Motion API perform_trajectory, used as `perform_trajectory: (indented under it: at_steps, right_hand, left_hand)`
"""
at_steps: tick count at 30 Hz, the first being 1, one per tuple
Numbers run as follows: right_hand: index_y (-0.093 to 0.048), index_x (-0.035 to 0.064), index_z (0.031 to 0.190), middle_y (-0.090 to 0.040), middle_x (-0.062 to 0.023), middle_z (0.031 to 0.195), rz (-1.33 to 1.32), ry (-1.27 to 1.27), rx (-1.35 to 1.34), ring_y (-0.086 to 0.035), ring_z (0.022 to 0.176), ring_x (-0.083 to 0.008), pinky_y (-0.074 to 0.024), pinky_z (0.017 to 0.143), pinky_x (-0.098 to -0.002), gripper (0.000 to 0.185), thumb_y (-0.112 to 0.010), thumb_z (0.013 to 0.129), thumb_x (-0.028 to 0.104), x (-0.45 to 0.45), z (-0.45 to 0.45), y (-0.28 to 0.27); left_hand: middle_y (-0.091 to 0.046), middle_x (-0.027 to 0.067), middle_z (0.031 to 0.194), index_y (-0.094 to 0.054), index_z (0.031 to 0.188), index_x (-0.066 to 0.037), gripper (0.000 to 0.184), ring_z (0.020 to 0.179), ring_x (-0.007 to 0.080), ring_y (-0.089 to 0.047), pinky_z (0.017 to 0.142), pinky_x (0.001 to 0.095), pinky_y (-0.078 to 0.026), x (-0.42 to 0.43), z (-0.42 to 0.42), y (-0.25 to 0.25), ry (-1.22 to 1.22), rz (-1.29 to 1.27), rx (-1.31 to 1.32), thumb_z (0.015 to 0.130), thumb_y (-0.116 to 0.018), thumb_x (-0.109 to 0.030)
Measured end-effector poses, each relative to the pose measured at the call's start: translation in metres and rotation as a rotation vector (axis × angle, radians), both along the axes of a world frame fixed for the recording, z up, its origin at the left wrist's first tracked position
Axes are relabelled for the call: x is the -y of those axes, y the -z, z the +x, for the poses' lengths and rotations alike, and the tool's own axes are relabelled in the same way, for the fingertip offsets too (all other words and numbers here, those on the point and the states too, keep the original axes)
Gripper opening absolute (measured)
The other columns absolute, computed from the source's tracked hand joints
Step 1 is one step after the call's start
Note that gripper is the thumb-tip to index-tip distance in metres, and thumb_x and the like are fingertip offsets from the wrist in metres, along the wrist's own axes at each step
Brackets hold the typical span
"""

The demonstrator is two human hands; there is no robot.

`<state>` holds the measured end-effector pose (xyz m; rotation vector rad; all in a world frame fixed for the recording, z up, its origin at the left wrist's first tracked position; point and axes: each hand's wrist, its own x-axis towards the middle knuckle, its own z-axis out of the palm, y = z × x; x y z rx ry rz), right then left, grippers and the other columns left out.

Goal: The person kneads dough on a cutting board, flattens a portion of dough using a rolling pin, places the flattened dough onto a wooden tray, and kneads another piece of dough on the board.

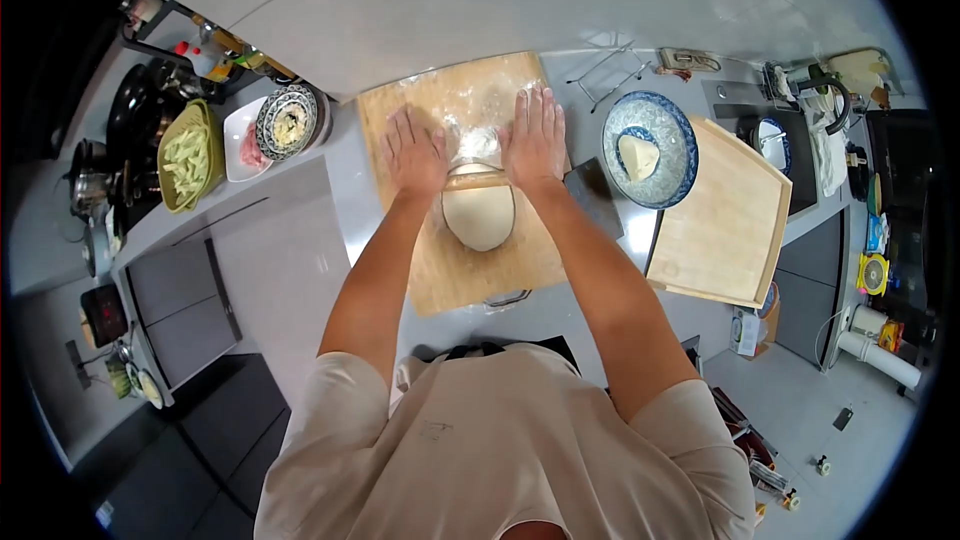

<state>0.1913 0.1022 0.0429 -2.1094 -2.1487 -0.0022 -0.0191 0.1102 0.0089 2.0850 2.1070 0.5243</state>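
A flattened round of pale dough (480, 223) lies on the floured wooden board (540, 275) in front of me. Across its far part runs a wooden rolling pin (476, 181). My left hand (415, 153) is flat over the pin's left end, fingers stretched forward. Over the right end rests my right hand (535, 140), also flat with straight fingers. Both palms hide the pin's ends. Between the hands, just beyond the dough, is a patch of white flour (474, 145). A dark flat blade (594, 198) sits beside the board, near my right forearm.
To the right stand a blue-patterned bowl (676, 145) holding a dough piece (638, 157), and a wooden tray (715, 225). On the left are a green basket (213, 187) of pale strips, a white dish (238, 130) with pink meat and a patterned bowl (312, 105). A wall bounds the back.
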Motion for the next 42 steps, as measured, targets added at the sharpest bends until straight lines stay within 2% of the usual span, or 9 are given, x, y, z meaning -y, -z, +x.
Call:
perform_trajectory:
  at_steps: [2, 5, 9, 15, 18, 24, 27, 31, 42]
  right_hand:
    - [-0.033, -0.0013, 0.163, -0.028, -0.0222, 0.171, 0.047, -0.04, -0.004, -0.018, 0.162, -0.0361, -0.013, 0.131, -0.0517, 0.076, -0.048, 0.107, 0.049, -0.001, 0.001, -0.004]
    - [-0.037, -0.0013, 0.16, -0.033, -0.0225, 0.168, 0.013, -0.118, -0.042, -0.023, 0.16, -0.0367, -0.0173, 0.13, -0.0523, 0.076, -0.053, 0.104, 0.048, 0.041, 0.003, -0.003]
    - [-0.052, 0.0044, 0.15, -0.047, -0.0189, 0.157, -0.028, -0.224, -0.126, -0.037, 0.151, -0.036, -0.0248, 0.126, -0.0523, 0.065, -0.063, 0.099, 0.042, 0.116, 0.015, 0.004]
    - [-0.072, 0.0148, 0.125, -0.067, -0.0058, 0.123, 0.036, -0.25, -0.217, -0.058, 0.125, -0.0289, -0.036, 0.115, -0.05, 0.04, -0.076, 0.089, 0.03, 0.168, 0.034, 0.002]
    - [-0.075, 0.0164, 0.121, -0.069, -0.0038, 0.114, 0.069, -0.245, -0.254, -0.06, 0.12, -0.0277, -0.0377, 0.112, -0.0499, 0.037, -0.078, 0.087, 0.031, 0.196, 0.033, -0.004]
    - [-0.068, 0.017, 0.135, -0.062, -0.0068, 0.137, -0.015, -0.155, -0.25, -0.053, 0.136, -0.0286, -0.0322, 0.118, -0.0512, 0.049, -0.076, 0.09, 0.035, 0.224, 0.019, 0.004]
    - [-0.05, 0.0111, 0.154, -0.044, -0.0106, 0.161, -0.101, -0.053, -0.125, -0.033, 0.154, -0.0298, -0.0204, 0.127, -0.0524, 0.064, -0.061, 0.1, 0.044, 0.22, 0.008, 0.011]
    - [-0.024, 0.0018, 0.167, -0.021, -0.0133, 0.176, -0.273, 0.043, -0.063, -0.009, 0.164, -0.031, -0.0058, 0.132, -0.0529, 0.076, -0.038, 0.11, 0.05, 0.194, 0.002, 0.005]
    - [-0.032, 0.0072, 0.166, -0.027, -0.0184, 0.172, -0.089, 0.034, -0.011, -0.014, 0.163, -0.034, -0.0089, 0.131, -0.0549, 0.07, -0.042, 0.109, 0.046, 0.047, 0.011, 0.002]
  left_hand:
    - [-0.051, 0.0222, 0.154, -0.053, 0.144, 0.003, 0.057, 0.147, 0.0411, -0.04, 0.124, 0.0541, -0.027, -0.004, 0.004, -0.001, 0.026, 0.079, -0.027, 0.104, -0.057, -0.037]
    - [-0.065, 0.0189, 0.132, -0.063, 0.127, -0.001, 0.042, 0.129, 0.04, -0.056, 0.111, 0.0525, -0.044, 0.017, 0.004, -0.018, 0.243, -0.222, 0.072, 0.098, -0.067, -0.031]
    - [-0.069, 0.0198, 0.116, -0.07, 0.109, -0.003, 0.034, 0.11, 0.0391, -0.067, 0.094, 0.0465, -0.055, 0.046, 0.004, -0.026, 0.264, -0.342, 0.208, 0.087, -0.079, -0.029]
    - [-0.071, 0.0178, 0.116, -0.07, 0.106, -0.003, 0.03, 0.101, 0.0424, -0.07, 0.088, 0.0508, -0.058, 0.083, -0.025, -0.03, 0.156, -0.641, 0.257, 0.088, -0.078, -0.026]
    - [-0.073, 0.0163, 0.092, -0.068, 0.096, -0.004, 0.028, 0.096, 0.0382, -0.07, 0.081, 0.0466, -0.056, 0.125, -0.045, -0.027, 0.091, -0.556, 0.355, 0.088, -0.079, -0.029]
    - [-0.061, 0.0251, 0.141, -0.061, 0.139, 0.0, 0.045, 0.134, 0.0456, -0.054, 0.113, 0.0511, -0.044, 0.185, -0.049, -0.029, 0.142, 0.049, 0.18, 0.102, -0.061, -0.027]
    - [-0.039, 0.0253, 0.163, -0.04, 0.159, 0.003, 0.064, 0.153, 0.0461, -0.032, 0.127, 0.0554, -0.024, 0.183, -0.04, -0.012, 0.174, -0.049, 0.082, 0.106, -0.051, -0.031]
    - [-0.034, 0.0238, 0.168, -0.033, 0.161, 0.005, 0.069, 0.158, 0.0434, -0.025, 0.128, 0.0589, -0.016, 0.164, -0.029, -0.012, 0.115, -0.138, 0.064, 0.107, -0.045, -0.036]
    - [-0.03, 0.0233, 0.17, -0.035, 0.161, 0.0, 0.072, 0.159, 0.0421, -0.024, 0.128, 0.0611, -0.012, 0.041, -0.015, 0.004, 0.04, -0.109, -0.016, 0.106, -0.046, -0.044]
